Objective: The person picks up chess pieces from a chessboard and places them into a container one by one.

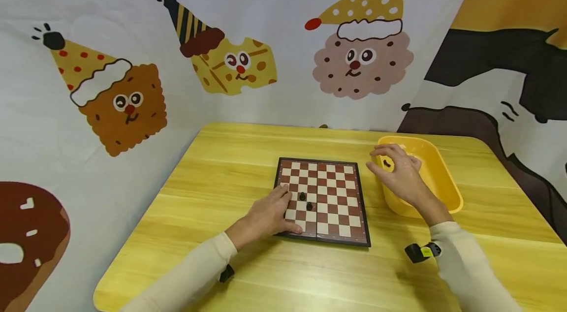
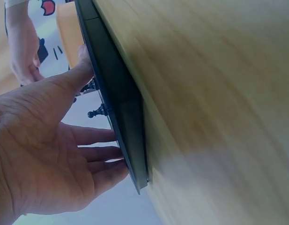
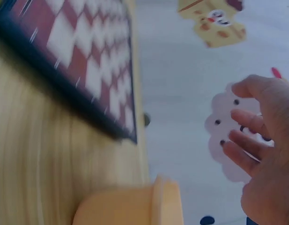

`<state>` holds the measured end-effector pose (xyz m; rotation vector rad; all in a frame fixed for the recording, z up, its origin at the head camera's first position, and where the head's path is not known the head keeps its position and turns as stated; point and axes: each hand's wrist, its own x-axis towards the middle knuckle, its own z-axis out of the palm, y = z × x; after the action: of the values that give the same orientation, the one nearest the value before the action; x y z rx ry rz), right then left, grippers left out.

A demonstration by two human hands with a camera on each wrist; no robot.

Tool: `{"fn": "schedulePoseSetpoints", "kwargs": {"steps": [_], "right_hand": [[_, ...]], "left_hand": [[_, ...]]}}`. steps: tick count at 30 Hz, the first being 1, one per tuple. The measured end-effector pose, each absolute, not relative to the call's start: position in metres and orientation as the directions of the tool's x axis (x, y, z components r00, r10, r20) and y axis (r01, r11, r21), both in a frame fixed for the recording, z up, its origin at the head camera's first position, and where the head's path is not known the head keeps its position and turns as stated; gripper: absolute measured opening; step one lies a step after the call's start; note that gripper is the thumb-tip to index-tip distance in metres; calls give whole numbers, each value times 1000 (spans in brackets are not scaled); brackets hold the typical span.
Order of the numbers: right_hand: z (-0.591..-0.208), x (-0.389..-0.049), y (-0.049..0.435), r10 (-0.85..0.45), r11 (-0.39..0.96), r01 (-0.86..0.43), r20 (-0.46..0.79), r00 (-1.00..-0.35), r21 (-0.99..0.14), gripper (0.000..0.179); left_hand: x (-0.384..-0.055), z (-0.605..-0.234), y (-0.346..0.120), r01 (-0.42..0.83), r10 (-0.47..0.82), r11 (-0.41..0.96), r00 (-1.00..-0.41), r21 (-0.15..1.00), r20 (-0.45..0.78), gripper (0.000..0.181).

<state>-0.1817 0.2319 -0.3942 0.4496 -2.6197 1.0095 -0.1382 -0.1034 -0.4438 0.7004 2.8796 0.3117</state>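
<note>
A chessboard in red-brown and cream squares lies unfolded on the table. Two black chess pieces, one a pawn, stand on its left half, just right of my left hand. That hand rests on the board's left side, fingertips on the squares and thumb near the front edge. My right hand hovers over the left side of a yellow plastic bin, fingers loosely bent and apart. In the right wrist view nothing shows between them. Through the gap beside the thumb, a small dark piece is visible in the head view.
The wooden table carries the board in the middle and the bin at the back right. Behind it hangs a white cloth printed with cartoon snacks. Each wrist wears a small black camera.
</note>
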Motion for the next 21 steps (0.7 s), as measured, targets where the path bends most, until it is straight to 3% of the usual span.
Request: {"fn": "schedulePoseSetpoints", "kwargs": {"steps": [4,13,21], "right_hand": [[-391,-179,218,-182,640,-400,376,-909,-656,32],[-414,-173,171,-352,519,-460,311,-883,-720,35],[-430,-164,149,-461,544,-428,169,-871,-721,27]], "left_hand": [[-139,-442,-103,441,468,874,-877,206,-109,104],[-139,-442,-106,435,466,872,-879,226,-105,102],[-139,-444,-104,451,485,857,-870,249,-92,102]]}}
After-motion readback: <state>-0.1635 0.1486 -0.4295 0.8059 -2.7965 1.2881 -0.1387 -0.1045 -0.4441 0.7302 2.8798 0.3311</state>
